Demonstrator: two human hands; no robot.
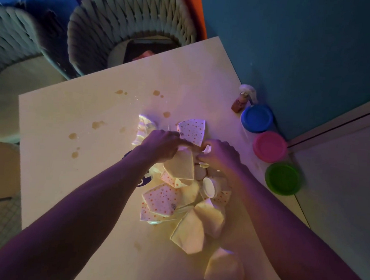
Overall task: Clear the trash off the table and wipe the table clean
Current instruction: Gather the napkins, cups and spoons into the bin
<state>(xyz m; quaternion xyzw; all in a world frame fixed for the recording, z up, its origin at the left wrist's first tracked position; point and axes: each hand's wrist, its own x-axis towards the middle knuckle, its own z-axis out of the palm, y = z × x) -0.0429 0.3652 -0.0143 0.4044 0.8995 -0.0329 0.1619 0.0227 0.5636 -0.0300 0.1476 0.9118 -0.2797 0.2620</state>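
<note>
A heap of trash lies in the middle of the pale table [68,187]: torn dotted paper-plate pieces [161,199], plain cream pieces [189,233], a white lid [209,186] and a crumpled clear wrapper [144,126]. My left hand [161,146] reaches over the heap and pinches the lower edge of a dotted plate piece [192,129] at its far end. My right hand [219,155] sits just beside it, fingers curled round small white scraps [207,148]. Brown spill stains [97,124] dot the table's left and far part.
Three tubs with blue [257,118], pink [270,146] and green [283,178] lids line the right edge, behind them a small spray bottle [244,99]. Two woven chairs [130,28] stand beyond the far edge. A blue wall is at the right.
</note>
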